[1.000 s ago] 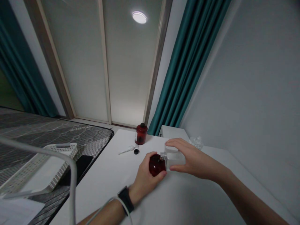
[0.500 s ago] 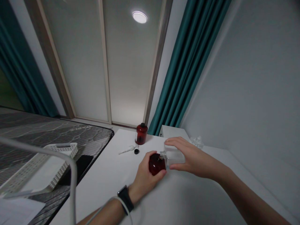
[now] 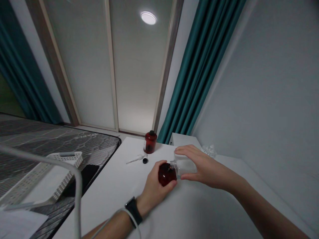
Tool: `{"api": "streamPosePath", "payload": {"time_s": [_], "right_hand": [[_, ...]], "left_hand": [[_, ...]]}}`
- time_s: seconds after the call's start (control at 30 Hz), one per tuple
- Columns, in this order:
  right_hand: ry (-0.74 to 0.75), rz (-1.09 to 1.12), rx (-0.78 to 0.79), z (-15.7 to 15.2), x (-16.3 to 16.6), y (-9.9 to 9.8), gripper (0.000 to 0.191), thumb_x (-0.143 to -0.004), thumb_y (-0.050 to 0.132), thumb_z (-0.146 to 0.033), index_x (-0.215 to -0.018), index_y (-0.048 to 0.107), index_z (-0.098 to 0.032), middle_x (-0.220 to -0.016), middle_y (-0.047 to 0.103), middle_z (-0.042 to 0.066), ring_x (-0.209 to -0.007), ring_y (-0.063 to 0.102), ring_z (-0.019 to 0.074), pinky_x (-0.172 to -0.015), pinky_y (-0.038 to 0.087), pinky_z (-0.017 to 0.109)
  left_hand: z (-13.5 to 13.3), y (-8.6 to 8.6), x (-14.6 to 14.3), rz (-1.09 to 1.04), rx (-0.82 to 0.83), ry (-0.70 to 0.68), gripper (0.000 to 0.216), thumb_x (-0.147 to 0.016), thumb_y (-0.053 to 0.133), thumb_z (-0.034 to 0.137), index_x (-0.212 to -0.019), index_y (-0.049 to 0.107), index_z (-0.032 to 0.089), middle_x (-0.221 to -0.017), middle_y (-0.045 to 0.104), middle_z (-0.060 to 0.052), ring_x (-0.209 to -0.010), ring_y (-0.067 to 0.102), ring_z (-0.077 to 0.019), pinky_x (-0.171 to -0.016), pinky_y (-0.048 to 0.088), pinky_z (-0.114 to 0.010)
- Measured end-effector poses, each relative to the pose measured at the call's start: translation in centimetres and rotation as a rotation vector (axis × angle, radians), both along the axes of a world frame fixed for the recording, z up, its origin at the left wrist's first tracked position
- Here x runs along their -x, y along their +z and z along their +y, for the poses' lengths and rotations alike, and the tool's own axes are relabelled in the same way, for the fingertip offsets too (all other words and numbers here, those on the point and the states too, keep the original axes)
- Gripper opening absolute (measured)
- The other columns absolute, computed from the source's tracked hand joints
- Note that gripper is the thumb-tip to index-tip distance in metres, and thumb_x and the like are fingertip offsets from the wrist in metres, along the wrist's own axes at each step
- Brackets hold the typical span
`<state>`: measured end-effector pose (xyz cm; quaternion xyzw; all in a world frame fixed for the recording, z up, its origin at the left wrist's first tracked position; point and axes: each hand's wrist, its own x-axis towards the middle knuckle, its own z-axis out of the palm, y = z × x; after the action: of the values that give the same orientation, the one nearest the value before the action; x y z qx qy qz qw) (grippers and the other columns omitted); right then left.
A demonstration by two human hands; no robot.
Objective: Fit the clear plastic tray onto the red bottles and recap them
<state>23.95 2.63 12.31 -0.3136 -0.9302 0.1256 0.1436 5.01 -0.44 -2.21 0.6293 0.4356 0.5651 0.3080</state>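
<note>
Clear bottle (image 3: 184, 166), tipped sideways, is clasped by the right hand (image 3: 204, 167); its neck meets the small red bottle (image 3: 165, 174), gripped from below by the left hand (image 3: 154, 191), above the white table (image 3: 119, 186).

walls: a plain pale grey wall (image 3: 269, 83) is seen on the right, nothing hung on it
curtains: teal curtains (image 3: 199, 73) are drawn back on both sides of the window, the left one (image 3: 15, 79) mostly cut off by the frame
window: frosted sliding panels (image 3: 129, 73) are set in a light wood-coloured frame
light: one round ceiling lamp (image 3: 148, 18) is switched on, and its glow is caught low on the panels
worktop: a white worktop (image 3: 119, 186) is set right against the wall
bed: a grey patterned mattress (image 3: 50, 139) lies just beside it, with a white perforated basket (image 3: 50, 172) resting on top
</note>
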Motion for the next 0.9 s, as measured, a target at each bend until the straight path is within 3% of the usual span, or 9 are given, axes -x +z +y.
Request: {"api": "streamPosePath", "payload": {"time_s": [0.9], "right_hand": [[0.048, 0.036, -0.011, 0.15, 0.04, -0.10, 0.058, -0.083, 0.076, -0.032, -0.135, 0.053, -0.027, -0.136, 0.058, 0.010, -0.133, 0.046, 0.0279, -0.112, 0.040, 0.050]], "left_hand": [[0.02, -0.04, -0.01, -0.003, 0.005, 0.019, 0.055, -0.069, 0.072, 0.025, -0.120, 0.052, 0.018, -0.113, 0.066, -0.010, -0.102, 0.064, -0.0279, -0.093, 0.051, -0.044]]}}
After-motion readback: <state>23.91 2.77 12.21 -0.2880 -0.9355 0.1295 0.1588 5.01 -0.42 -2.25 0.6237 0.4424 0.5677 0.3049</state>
